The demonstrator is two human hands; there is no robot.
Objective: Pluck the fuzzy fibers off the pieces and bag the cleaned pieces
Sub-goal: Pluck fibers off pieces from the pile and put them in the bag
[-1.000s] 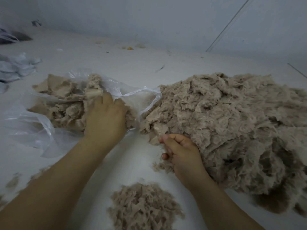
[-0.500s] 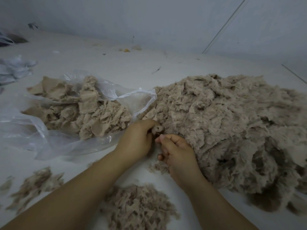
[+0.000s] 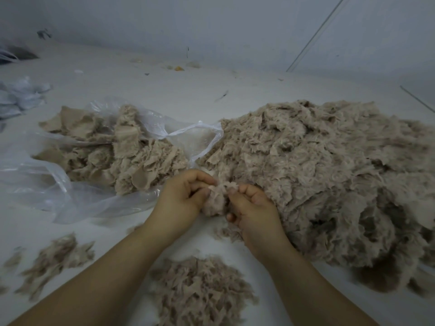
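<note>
A fuzzy beige piece (image 3: 215, 199) hangs between both hands at the centre. My left hand (image 3: 183, 198) pinches its top left edge and my right hand (image 3: 253, 208) pinches its right side. A large heap of fuzzy beige pieces (image 3: 329, 180) covers the right of the white surface, touching my right hand. A clear plastic bag (image 3: 58, 184) lies open at the left with smoother beige pieces (image 3: 122, 156) inside. A mound of plucked fibers (image 3: 202, 290) sits near the front between my forearms.
Smaller tufts of fiber (image 3: 54, 260) lie at the front left. Crumpled pale plastic (image 3: 21, 95) sits at the far left edge. Small scraps (image 3: 179, 68) dot the back of the white surface, along the wall.
My left hand left the bag and came right to the heap's edge. Both hands now hold one fuzzy piece, lifted slightly off the surface.
</note>
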